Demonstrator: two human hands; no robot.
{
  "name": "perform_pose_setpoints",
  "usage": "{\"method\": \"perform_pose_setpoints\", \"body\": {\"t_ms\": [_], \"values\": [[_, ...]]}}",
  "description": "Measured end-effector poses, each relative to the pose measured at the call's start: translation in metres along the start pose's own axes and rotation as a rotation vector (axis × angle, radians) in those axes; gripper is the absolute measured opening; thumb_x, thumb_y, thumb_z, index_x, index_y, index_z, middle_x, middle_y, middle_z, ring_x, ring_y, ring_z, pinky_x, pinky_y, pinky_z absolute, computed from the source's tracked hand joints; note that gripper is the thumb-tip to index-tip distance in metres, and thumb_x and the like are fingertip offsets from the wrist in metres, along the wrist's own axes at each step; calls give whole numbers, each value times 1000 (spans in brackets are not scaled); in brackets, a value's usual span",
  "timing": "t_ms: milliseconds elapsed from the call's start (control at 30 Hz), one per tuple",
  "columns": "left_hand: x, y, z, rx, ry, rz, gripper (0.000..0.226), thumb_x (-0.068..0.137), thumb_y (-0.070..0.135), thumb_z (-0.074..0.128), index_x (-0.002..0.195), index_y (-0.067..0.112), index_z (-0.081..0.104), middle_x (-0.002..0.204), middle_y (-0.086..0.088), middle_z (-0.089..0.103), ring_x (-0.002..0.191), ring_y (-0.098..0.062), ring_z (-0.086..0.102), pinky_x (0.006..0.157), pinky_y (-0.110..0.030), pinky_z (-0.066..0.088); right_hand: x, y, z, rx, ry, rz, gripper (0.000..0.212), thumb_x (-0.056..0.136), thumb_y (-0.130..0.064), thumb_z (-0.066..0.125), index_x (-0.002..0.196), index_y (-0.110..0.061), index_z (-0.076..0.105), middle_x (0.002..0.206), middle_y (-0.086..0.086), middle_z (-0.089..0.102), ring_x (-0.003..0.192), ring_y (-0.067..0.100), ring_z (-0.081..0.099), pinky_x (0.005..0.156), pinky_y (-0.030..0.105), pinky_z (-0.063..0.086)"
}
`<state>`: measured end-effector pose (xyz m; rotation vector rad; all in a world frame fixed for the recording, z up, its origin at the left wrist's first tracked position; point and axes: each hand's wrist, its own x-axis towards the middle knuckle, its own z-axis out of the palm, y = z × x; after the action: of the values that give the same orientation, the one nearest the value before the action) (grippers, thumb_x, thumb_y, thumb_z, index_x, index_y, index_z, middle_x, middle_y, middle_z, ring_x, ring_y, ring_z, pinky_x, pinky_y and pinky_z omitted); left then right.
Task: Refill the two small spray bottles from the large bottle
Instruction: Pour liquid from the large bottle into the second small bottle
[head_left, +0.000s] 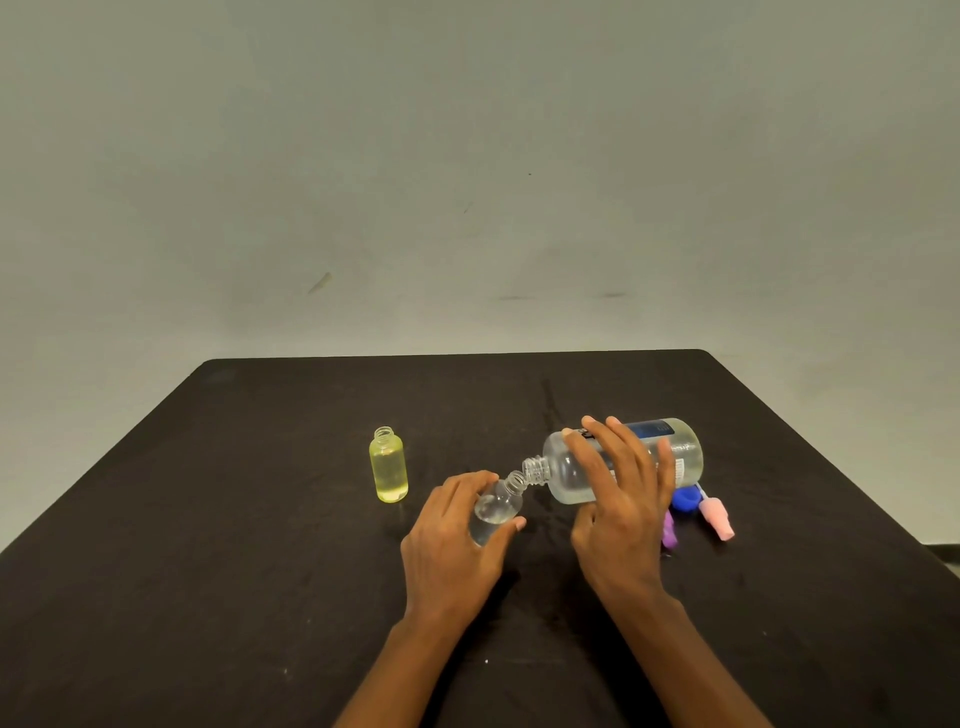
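My right hand (621, 499) grips the large clear bottle (571, 467), which has a blue label and is tipped on its side with its open neck pointing left. That neck touches the open mouth of a small clear bottle (498, 506), held tilted toward it by my left hand (457, 535). Some clear liquid sits in the small bottle. A second small bottle (388, 465), yellow, uncapped and nearly full, stands upright on the black table (208, 519) to the left, apart from both hands.
A pink spray cap (717, 518), a purple spray cap (669, 534) and a blue cap (684, 500) lie on the table just right of my right hand. A grey wall rises behind the table's far edge.
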<state>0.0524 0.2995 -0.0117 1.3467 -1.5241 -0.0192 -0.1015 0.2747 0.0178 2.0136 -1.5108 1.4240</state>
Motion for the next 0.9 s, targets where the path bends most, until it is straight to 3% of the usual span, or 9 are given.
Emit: {"method": "perform_pose_setpoints", "body": {"t_ms": [133, 333, 500, 900], "values": [[0, 0, 0, 4, -1, -5, 50, 61, 31, 87, 104, 30, 61, 99, 26, 58, 86, 3, 58, 67, -10, 46, 0, 1, 1, 7, 8, -2, 77, 48, 29, 66, 116, -8, 65, 124, 14, 61, 127, 24, 40, 115, 43, 9], [0, 2, -1, -5, -5, -12, 52, 61, 32, 86, 104, 37, 57, 97, 36, 51, 89, 5, 55, 67, -8, 43, 0, 0, 0, 3, 28, -5, 67, 56, 15, 50, 116, -10, 63, 124, 14, 61, 127, 25, 41, 116, 42, 8], [1, 2, -1, -3, -1, -8, 50, 61, 31, 87, 103, 32, 61, 98, 31, 55, 86, 4, 57, 67, -6, 42, 0, 0, 0, 8, 5, -2, 79, 47, 29, 64, 116, -9, 64, 124, 15, 61, 127, 26, 41, 116, 41, 7], [0, 3, -1, -1, 12, -7, 53, 58, 28, 89, 102, 33, 59, 97, 30, 55, 85, 3, 56, 67, -7, 42, 0, 0, 0, 5, -9, 1, 78, 47, 29, 66, 115, -8, 66, 124, 14, 61, 127, 25, 41, 114, 44, 10]]}}
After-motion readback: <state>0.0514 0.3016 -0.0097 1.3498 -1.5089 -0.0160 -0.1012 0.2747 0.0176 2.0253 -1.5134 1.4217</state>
